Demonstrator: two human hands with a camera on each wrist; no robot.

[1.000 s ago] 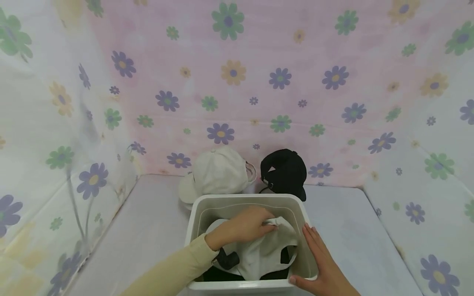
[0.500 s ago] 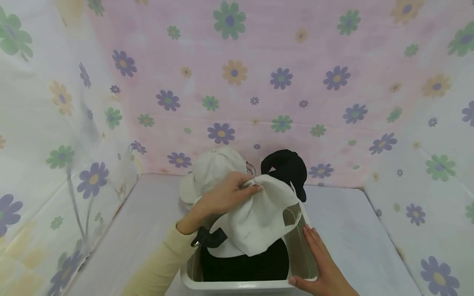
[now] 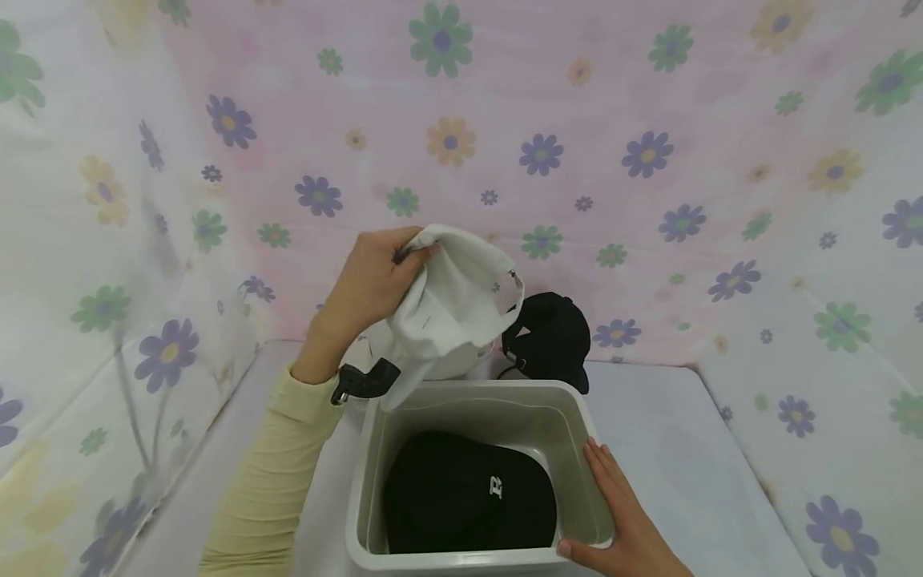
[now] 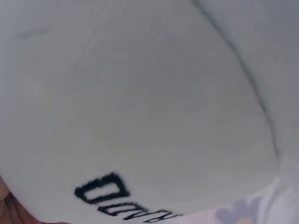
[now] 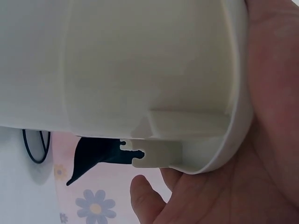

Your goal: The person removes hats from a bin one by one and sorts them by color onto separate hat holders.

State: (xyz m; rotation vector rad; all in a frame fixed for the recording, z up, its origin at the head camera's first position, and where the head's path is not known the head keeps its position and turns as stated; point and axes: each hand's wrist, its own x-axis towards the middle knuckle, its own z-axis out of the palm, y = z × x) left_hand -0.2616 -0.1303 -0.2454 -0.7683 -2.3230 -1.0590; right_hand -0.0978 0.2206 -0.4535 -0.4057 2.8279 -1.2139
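While head view shows left hand (image 3: 375,272) pinching white baseball cap (image 3: 465,296) at 12 o'clock of bin (image 3: 472,386), straight-fingered right hand (image 3: 626,521) touches bin near 3 o'clock; black baseball cap (image 3: 454,501) inside. Left wrist: black lettering (image 4: 123,185) toward 6 o'clock. Right wrist: palm (image 5: 275,70) against bin.

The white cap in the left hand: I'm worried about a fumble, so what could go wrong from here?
The left hand grips the white cap at one side only, so it might slip. If lowered behind the bin, it could nudge the black cap resting there.
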